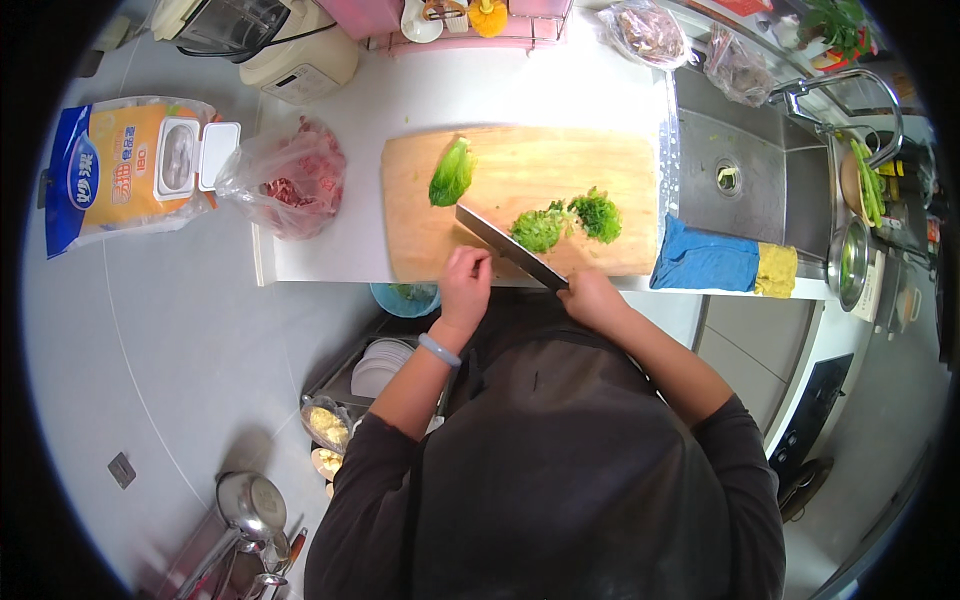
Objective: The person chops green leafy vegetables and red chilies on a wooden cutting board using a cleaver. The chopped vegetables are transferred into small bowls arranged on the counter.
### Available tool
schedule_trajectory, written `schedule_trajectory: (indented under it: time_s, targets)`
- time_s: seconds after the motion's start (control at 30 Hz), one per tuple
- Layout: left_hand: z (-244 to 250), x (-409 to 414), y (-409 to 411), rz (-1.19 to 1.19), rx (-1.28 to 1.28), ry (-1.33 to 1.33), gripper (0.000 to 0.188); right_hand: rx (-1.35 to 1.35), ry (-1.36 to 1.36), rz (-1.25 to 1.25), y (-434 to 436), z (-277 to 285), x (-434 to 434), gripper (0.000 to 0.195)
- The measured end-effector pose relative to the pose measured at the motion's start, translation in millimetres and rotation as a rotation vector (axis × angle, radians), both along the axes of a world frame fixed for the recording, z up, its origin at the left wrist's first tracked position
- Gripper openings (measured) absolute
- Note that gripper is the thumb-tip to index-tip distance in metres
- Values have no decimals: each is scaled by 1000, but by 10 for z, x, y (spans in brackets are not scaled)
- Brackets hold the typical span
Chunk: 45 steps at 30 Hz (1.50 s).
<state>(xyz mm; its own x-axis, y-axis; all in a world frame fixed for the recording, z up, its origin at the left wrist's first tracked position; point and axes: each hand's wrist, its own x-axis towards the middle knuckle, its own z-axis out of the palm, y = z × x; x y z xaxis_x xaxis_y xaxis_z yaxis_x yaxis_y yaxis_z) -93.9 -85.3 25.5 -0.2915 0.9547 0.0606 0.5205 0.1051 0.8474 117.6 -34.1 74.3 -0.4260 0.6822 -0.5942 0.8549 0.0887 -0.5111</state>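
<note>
My right hand grips the handle of a kitchen knife, whose broad blade points up and left over a wooden cutting board. Just left of the blade, at the board's near edge, my left hand has its fingers curled; whether it holds anything cannot be told. A leafy green vegetable piece lies on the board's left part, beyond the knife tip. To the right of the blade are two heaps of chopped greens, one paler and one darker.
Left of the board lies a plastic bag of raw meat. Blue and yellow cloths lie at the near rim of a steel sink on the right. A blue basin stands below the counter edge. A wire rack stands behind.
</note>
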Motion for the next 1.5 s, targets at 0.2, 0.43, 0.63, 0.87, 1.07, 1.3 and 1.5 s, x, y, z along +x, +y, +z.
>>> schedule_trajectory:
  time_s: [0.2,0.43,0.63,0.87,1.07,1.3,1.5]
  targets:
    - [634,-141,175,-135,259,364,33,167,-81,134,387,178,344,19]
    - [412,-48,547,-480,-56,484,10,373,-177,772,1171,646,-9,10]
    - [287,258,645,-391,-118,511,8,311,-218,842,1525,62,122,10]
    - [349,86,729,-428,-204,445,7,252,-246,906,1486,406,-45,9]
    - [318,273,822,-414,-278,555,6,254,-176,856,1533,-26,194,9]
    - [429,333,732,-430,-138,620,12,279,-179,881,1553,34,163,11]
    - [342,110,731,-447,-133,485,5,237,-259,898,1500,264,14,12]
